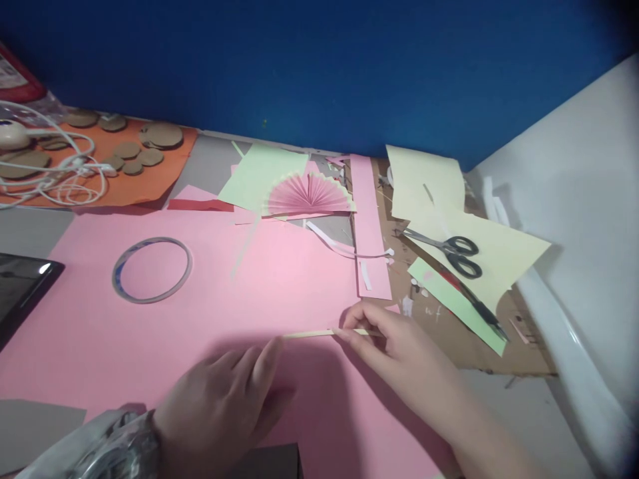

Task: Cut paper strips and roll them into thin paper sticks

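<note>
Right hand (397, 338) pinches a thin pale strip (308, 334) between thumb and forefinger, toward the strip's 3 o'clock end. Left hand (219, 392) lies at 8 o'clock of the strip, its fingers close together and its tips at the 9 o'clock end; whether those tips grip the strip or only touch it, I cannot tell. Between the hands the strip runs almost level, over a large sheet of pink paper (239, 299).

With the strip as the middle of the dial, a pleated pink paper fan (299, 191) with pale edging sits at 12 o'clock, overlapping a light green sheet (249, 179) toward 11. At 1 o'clock is a long pink band (367, 199). Black-handled scissors (454, 251) lie at 2 o'clock, handles on a cream sheet (509, 253), blades pointing to 10. Near 3 o'clock a pen (482, 312) rests along a green strip (448, 298). A ring of tape (116, 274) lies flat on the pink paper at 10 o'clock. Farther out, between 10 and 11, brown cardboard discs (162, 135) and tangled white cable (74, 161) lie on an orange sheet (174, 159). A dark-screened device (24, 293), partly out of view, is at 9 o'clock.
</note>
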`<action>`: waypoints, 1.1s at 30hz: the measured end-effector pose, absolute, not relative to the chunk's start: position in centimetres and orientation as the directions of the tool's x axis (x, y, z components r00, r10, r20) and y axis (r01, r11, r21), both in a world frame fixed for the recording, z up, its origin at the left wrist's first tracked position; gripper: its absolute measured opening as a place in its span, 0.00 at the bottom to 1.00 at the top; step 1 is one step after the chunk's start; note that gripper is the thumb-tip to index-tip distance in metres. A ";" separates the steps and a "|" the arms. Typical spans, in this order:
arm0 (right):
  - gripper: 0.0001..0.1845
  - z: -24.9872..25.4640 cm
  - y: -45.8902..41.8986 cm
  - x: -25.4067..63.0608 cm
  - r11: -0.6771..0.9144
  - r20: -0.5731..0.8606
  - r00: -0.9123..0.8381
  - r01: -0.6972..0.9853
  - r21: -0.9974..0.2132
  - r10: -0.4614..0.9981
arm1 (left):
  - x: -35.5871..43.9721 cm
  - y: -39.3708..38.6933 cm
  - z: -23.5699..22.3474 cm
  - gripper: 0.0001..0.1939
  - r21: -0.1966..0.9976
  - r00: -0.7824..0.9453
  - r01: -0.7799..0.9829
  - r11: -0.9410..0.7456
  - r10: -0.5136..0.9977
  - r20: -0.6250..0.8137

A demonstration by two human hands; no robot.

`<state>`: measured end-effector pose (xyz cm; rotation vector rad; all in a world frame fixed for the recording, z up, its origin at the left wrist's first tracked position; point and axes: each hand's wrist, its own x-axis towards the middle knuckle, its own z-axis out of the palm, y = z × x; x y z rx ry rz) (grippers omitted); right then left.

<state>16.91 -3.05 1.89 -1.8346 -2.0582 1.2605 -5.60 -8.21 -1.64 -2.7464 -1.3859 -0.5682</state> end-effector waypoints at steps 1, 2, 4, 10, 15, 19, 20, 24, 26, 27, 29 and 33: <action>0.07 1.8 -3.0 16.9 -0.077 -0.429 -0.256 0.779 -0.622 0.866 | -5.6 -8.2 -1.6 0.16 0.156 0.541 0.780 -0.606 0.779 0.318; 0.07 1.8 -3.0 17.0 -0.082 -0.431 -0.246 0.786 -0.613 0.868 | -5.6 -8.2 -1.6 0.16 0.156 0.540 0.781 -0.605 0.780 0.317; 0.08 1.7 -3.0 17.1 -0.097 -0.434 -0.214 0.801 -0.591 0.875 | -5.6 -8.1 -1.6 0.15 0.156 0.550 0.777 -0.609 0.779 0.303; 0.09 2.0 -2.8 17.2 -0.126 -0.457 -0.170 0.826 -0.549 0.873 | -5.8 -8.1 -1.7 0.14 0.198 0.573 0.759 -0.620 0.781 0.250; 0.09 2.1 -2.7 17.1 -0.105 -0.433 -0.180 0.824 -0.556 0.883 | -5.9 -8.0 -1.6 0.13 0.208 0.586 0.749 -0.629 0.776 0.232; 0.09 1.9 -2.7 17.0 -0.099 -0.424 -0.170 0.833 -0.544 0.890 | -5.7 -7.7 -1.3 0.12 0.198 0.585 0.747 -0.635 0.769 0.258; 0.09 1.9 -2.7 17.0 -0.096 -0.423 -0.170 0.837 -0.539 0.890 | -5.7 -7.7 -1.3 0.12 0.195 0.582 0.749 -0.633 0.769 0.263; 0.09 1.9 -2.5 16.9 -0.084 -0.421 -0.166 0.853 -0.515 0.892 | -5.6 -7.6 -1.1 0.12 0.180 0.582 0.753 -0.633 0.768 0.267; 0.09 2.0 -2.5 16.9 -0.080 -0.423 -0.164 0.861 -0.502 0.891 | -5.7 -7.7 -1.2 0.12 0.170 0.587 0.752 -0.637 0.764 0.268; 0.09 2.0 -2.5 16.9 -0.078 -0.423 -0.163 0.863 -0.499 0.891 | -5.7 -7.7 -1.2 0.12 0.168 0.587 0.752 -0.638 0.763 0.272; 0.09 2.1 -2.6 16.9 -0.075 -0.418 -0.161 0.866 -0.494 0.894 | -5.7 -7.7 -1.2 0.12 0.170 0.585 0.750 -0.639 0.762 0.278; 0.10 2.0 -2.5 16.9 -0.069 -0.413 -0.163 0.868 -0.492 0.896 | -5.7 -7.7 -1.3 0.13 0.177 0.582 0.751 -0.636 0.764 0.278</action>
